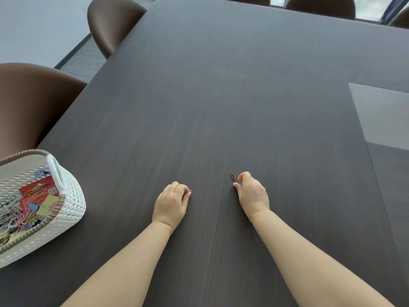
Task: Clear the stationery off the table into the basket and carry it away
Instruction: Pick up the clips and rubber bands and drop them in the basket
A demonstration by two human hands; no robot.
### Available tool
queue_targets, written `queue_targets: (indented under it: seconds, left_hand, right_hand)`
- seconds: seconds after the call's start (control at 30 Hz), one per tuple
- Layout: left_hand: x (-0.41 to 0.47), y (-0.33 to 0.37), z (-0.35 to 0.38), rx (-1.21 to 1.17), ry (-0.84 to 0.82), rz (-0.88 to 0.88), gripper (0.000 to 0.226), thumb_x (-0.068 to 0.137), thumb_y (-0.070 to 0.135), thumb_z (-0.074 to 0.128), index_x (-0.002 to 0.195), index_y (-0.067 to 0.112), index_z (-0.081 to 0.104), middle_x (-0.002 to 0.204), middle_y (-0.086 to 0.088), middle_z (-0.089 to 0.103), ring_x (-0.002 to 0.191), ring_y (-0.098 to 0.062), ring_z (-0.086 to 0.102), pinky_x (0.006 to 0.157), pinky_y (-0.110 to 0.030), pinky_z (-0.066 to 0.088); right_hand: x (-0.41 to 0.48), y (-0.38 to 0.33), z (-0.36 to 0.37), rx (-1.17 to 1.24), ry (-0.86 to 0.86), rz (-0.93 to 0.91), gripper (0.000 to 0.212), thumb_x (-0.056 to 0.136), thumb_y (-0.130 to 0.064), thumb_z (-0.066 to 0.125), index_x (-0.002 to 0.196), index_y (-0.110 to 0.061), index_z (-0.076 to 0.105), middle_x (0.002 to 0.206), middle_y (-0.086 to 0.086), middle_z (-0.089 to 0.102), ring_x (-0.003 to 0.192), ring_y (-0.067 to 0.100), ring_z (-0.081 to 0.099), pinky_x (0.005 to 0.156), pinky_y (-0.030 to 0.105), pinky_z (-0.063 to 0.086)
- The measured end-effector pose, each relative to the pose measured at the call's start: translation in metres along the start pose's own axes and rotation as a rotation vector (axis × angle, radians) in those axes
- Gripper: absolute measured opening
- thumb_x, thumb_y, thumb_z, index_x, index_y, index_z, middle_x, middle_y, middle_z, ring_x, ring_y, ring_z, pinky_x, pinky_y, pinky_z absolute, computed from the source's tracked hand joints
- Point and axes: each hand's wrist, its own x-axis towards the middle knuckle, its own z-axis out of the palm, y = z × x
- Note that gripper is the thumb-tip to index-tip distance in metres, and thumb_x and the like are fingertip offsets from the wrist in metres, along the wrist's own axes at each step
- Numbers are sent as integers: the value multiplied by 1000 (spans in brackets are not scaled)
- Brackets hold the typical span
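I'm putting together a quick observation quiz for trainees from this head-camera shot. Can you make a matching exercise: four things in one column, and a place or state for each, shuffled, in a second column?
Things
1. red paper clip
2. white basket
3. left hand
4. brown chair

Places or states
A. at the left edge of the table, holding colourful clips
B. beyond the table's left side, pushed up close
C. lying on the table just by the right hand's fingertips
D. pinching something small and silvery at its fingertips

Pairs: 1-C, 2-A, 3-D, 4-B
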Motion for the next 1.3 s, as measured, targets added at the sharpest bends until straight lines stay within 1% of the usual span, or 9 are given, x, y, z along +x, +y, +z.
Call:
queue_targets:
  seconds: [0.13, 0.3, 0.53, 0.63, 0.8, 0.9, 1.0, 1.17, 1.3]
  left_hand:
    - [0, 0, -2, 2, -7, -2, 30, 84, 33, 39, 72, 13, 58, 69, 0, 55, 59, -21, 55, 52, -28, 45]
    - [0, -1, 0, 10, 2, 8, 30, 84, 33, 40, 72, 13, 58, 69, 0, 55, 59, -21, 55, 51, -30, 45]
    - [-1, 0, -2, 21, -13, 3, 30, 84, 33, 39, 71, 14, 58, 68, 0, 55, 59, -21, 55, 51, -28, 45]
    - [0, 2, -5, -14, -63, -15, 26, 86, 30, 46, 72, 12, 58, 71, -1, 56, 62, -22, 55, 53, -32, 47]
    - [-21, 1, -46, -228, -46, -160, 11, 91, 19, 56, 84, 11, 56, 78, 9, 53, 66, -8, 48, 62, -22, 37]
    - [-39, -17, -98, -257, 89, -138, 10, 90, 28, 53, 82, 21, 53, 72, 15, 53, 64, -2, 47, 58, -9, 36]
    - [-51, -47, -163, -224, 219, -90, 12, 88, 33, 48, 85, 23, 54, 74, 13, 56, 66, -2, 49, 59, -8, 39]
    - [-79, -128, -258, -52, 403, -177, 20, 85, 26, 58, 86, 8, 64, 80, -1, 64, 74, -9, 58, 64, -16, 46]
    - [-95, -183, -285, 84, 281, -177, 11, 81, 20, 67, 88, 13, 73, 88, -1, 66, 78, -18, 61, 66, -35, 55]
  right_hand:
    - [4, -6, -4, 108, 16, 28, 34, 92, -25, 54, 122, -10, 49, 102, 7, 64, 97, 26, 57, 84, 34, 43]
    - [11, -15, 3, 52, 33, 69, 17, 94, -27, 49, 98, -11, 55, 101, 4, 64, 93, 24, 57, 76, 32, 41]
    - [12, -20, -2, -29, -137, 130, 15, 98, -24, 40, 98, -10, 47, 104, 6, 58, 94, 25, 52, 70, 30, 34]
    - [0, -18, -4, -59, -150, 89, 14, 99, -24, 36, 92, -13, 40, 101, 7, 57, 84, 25, 48, 67, 31, 33]
    - [-23, -48, -6, 289, -24, 79, 13, 98, -23, 37, 89, -14, 34, 75, 0, 51, 71, 26, 46, 60, 33, 35]
    - [-31, -108, -5, 435, 8, -57, 13, 97, -20, 39, 87, -14, 35, 65, -8, 43, 64, 22, 43, 58, 32, 35]
    - [-44, -181, -5, 550, 13, -237, 16, 96, -18, 45, 82, -16, 36, 58, -12, 39, 54, 10, 36, 55, 28, 34]
    - [-80, -305, 8, 600, -55, -535, 19, 93, -16, 52, 79, -20, 39, 57, -14, 42, 54, 7, 42, 54, 23, 36]
    - [-92, -364, 38, 332, -51, -722, 7, 90, -18, 55, 87, -12, 56, 80, -8, 57, 74, 15, 50, 63, 28, 41]
